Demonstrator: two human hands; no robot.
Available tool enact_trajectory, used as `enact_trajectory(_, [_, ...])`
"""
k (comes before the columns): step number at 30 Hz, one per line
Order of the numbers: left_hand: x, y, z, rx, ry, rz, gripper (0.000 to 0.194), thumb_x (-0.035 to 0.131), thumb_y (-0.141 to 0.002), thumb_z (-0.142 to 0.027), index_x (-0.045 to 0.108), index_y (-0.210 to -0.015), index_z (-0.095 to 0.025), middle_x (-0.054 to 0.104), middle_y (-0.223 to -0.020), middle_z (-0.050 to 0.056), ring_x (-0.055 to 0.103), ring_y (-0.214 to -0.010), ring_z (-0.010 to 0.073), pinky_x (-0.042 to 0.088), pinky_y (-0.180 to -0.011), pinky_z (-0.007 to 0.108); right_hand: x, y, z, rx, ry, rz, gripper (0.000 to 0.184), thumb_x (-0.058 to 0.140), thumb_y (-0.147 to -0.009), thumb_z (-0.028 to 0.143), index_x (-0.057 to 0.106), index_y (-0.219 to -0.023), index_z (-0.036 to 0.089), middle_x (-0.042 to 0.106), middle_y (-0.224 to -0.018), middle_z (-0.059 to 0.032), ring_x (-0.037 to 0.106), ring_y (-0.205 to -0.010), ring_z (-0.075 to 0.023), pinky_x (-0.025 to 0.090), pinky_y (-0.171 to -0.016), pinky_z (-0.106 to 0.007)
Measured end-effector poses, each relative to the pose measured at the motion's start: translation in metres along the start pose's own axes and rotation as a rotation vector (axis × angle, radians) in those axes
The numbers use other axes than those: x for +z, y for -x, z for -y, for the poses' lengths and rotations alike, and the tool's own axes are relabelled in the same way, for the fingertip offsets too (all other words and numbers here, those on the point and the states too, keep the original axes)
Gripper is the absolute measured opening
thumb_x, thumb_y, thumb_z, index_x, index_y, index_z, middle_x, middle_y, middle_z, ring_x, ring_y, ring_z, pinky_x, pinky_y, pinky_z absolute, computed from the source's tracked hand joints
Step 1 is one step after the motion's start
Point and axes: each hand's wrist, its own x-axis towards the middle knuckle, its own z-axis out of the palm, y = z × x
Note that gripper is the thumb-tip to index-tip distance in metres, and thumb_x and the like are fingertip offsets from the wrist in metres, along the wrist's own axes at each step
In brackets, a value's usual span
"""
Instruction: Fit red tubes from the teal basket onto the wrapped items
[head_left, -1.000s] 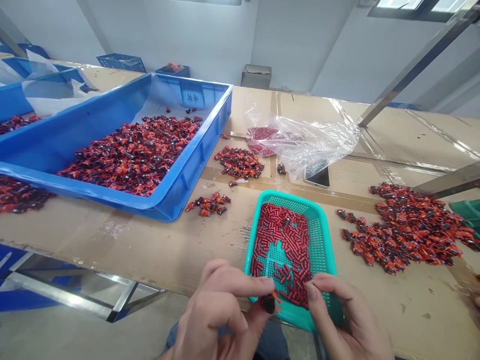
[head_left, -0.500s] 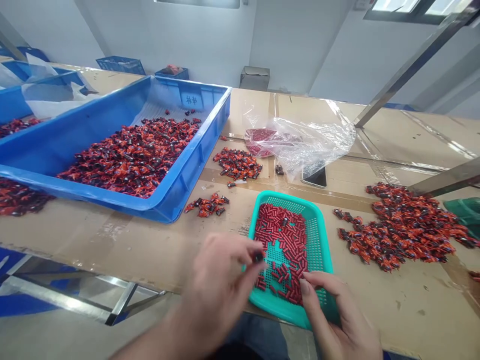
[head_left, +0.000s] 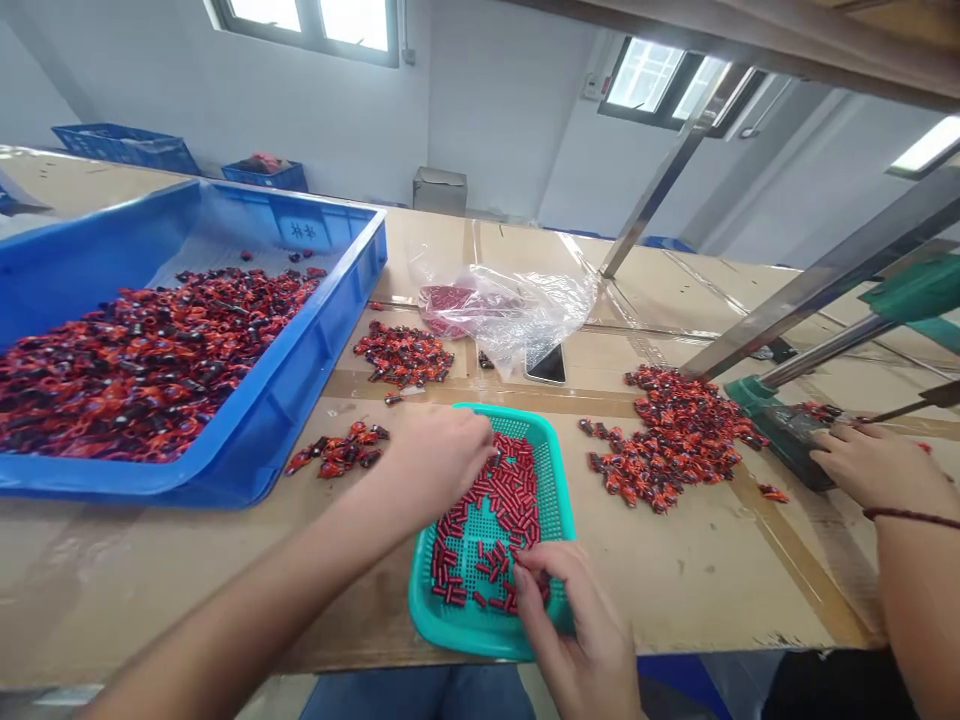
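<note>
A green plastic basket (head_left: 559, 480) holds many small red cylindrical pieces (head_left: 514, 495) and stands near the table's front edge. My left hand (head_left: 442, 455) reaches over the basket's far left part, its fingers curled down together. A small dark piece shows at its fingertips; whether they grip it is unclear. At the basket's near right side, my right hand (head_left: 581, 625) has thumb and forefinger pinched together just above the red pieces. What lies in that pinch, if anything, is hidden. Left of the basket is a small cluster of orange-and-black parts (head_left: 341, 450).
A blue tray (head_left: 300, 400) full of orange-and-black parts stands at left. More parts form a pile (head_left: 405, 355) behind and a larger pile (head_left: 675, 440) at right. A plastic bag (head_left: 517, 310) and phone (head_left: 546, 363) lie behind. Another person's hand (head_left: 870, 465) works at a green-handled device.
My view has swung right, bringing the other person's hand into sight. My left hand, earlier pinching a dark part beside the basket, now reaches farther over it. My right hand keeps its pinch.
</note>
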Motion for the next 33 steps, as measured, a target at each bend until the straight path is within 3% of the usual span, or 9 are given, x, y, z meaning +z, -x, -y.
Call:
enact_trajectory(3, [0.03, -0.008, -0.017, 0.07, -0.049, 0.163, 0.012, 0.07, -0.099, -0.027, 0.07, -0.096, -0.015, 0.074, -0.094, 0.003, 0.072, -0.087, 0.0197, 0.061, -0.082, 0.04, 0.001, -0.002, 0.002, -0.008, 0.003, -0.018, 0.011, 0.06, -0.098, 0.013, 0.065, -0.099, 0.023, 0.07, -0.082, 0.0001, 0.066, -0.07, -0.0143, 0.055, -0.063, -0.023])
enact_trajectory(7, [0.049, -0.024, -0.016, 0.095, -0.062, 0.209, 0.022, 0.07, -0.1, -0.034, 0.069, -0.112, -0.015, 0.073, -0.108, 0.005, 0.073, -0.093, 0.02, 0.063, -0.084, 0.041, 0.001, -0.003, 0.002, -0.004, -0.008, -0.037, 0.012, 0.061, -0.097, 0.013, 0.066, -0.1, 0.023, 0.072, -0.083, -0.0002, 0.068, -0.072, -0.0142, 0.057, -0.065, -0.022])
enact_trajectory(11, [0.038, -0.01, -0.016, 0.115, 0.041, 0.063, 0.003, 0.068, -0.097, -0.015, 0.067, -0.095, -0.014, 0.071, -0.096, 0.005, 0.07, -0.088, 0.0209, 0.061, -0.081, 0.041, 0.001, 0.001, -0.002, 0.015, -0.033, -0.039, 0.012, 0.063, -0.098, 0.015, 0.068, -0.103, 0.024, 0.072, -0.083, 0.0003, 0.07, -0.071, -0.0144, 0.058, -0.065, -0.021])
enact_trajectory(13, [0.028, 0.009, -0.02, 0.123, 0.146, -0.053, 0.009, 0.065, -0.095, -0.007, 0.063, -0.093, -0.015, 0.069, -0.094, 0.005, 0.069, -0.086, 0.0199, 0.061, -0.078, 0.036, 0.001, 0.005, -0.002, 0.093, -0.08, -0.071, 0.012, 0.065, -0.099, 0.02, 0.07, -0.109, 0.025, 0.074, -0.085, -0.0012, 0.072, -0.074, -0.0158, 0.06, -0.067, -0.022])
enact_trajectory(16, [0.014, 0.043, -0.031, 0.129, 0.306, -0.213, 0.009, 0.062, -0.1, -0.013, 0.057, -0.099, -0.02, 0.066, -0.097, 0.003, 0.069, -0.09, 0.0158, 0.06, -0.078, 0.027, -0.003, 0.007, 0.004, 0.292, -0.274, -0.173, 0.009, 0.068, -0.1, 0.03, 0.074, -0.105, 0.026, 0.077, -0.09, -0.0036, 0.075, -0.081, -0.0185, 0.063, -0.073, -0.025])
enact_trajectory(18, [0.01, 0.064, -0.041, 0.1, 0.44, -0.305, 0.007, 0.06, -0.103, -0.02, 0.054, -0.102, -0.024, 0.067, -0.095, 0.001, 0.07, -0.09, 0.0137, 0.06, -0.079, 0.024, -0.011, 0.003, 0.012, 0.342, -0.42, -0.188, 0.008, 0.072, -0.099, 0.033, 0.075, -0.097, 0.026, 0.077, -0.089, -0.0044, 0.076, -0.082, -0.0197, 0.064, -0.072, -0.027])
enact_trajectory(23, [0.006, 0.095, -0.064, 0.007, 0.751, -0.423, 0.012, 0.06, -0.104, -0.02, 0.049, -0.103, -0.026, 0.073, -0.092, -0.001, 0.074, -0.082, 0.0127, 0.061, -0.073, 0.024, -0.028, -0.018, 0.031, 0.095, -0.441, -0.017, 0.004, 0.077, -0.095, 0.029, 0.075, -0.098, 0.026, 0.074, -0.086, -0.0054, 0.073, -0.082, -0.0207, 0.063, -0.071, -0.031])
enact_trajectory(28, [-0.002, 0.105, -0.073, 0.005, 0.744, -0.453, 0.021, 0.058, -0.103, -0.011, 0.044, -0.1, -0.027, 0.078, -0.093, -0.001, 0.076, -0.082, 0.0141, 0.06, -0.08, 0.034, -0.027, -0.026, 0.038, -0.089, -0.257, 0.072, 0.015, 0.077, -0.093, 0.017, 0.069, -0.102, 0.026, 0.069, -0.082, -0.0022, 0.069, -0.076, -0.0192, 0.061, -0.067, -0.033])
enact_trajectory(33, [-0.002, 0.111, -0.072, 0.022, 0.626, -0.459, 0.027, 0.06, -0.099, -0.005, 0.046, -0.09, -0.026, 0.081, -0.098, 0.0, 0.076, -0.081, 0.0142, 0.057, -0.078, 0.036, -0.026, -0.026, 0.038, -0.097, -0.266, 0.152, 0.015, 0.077, -0.093, 0.016, 0.066, -0.097, 0.025, 0.066, -0.08, -0.0014, 0.067, -0.074, -0.0189, 0.061, -0.065, -0.032])
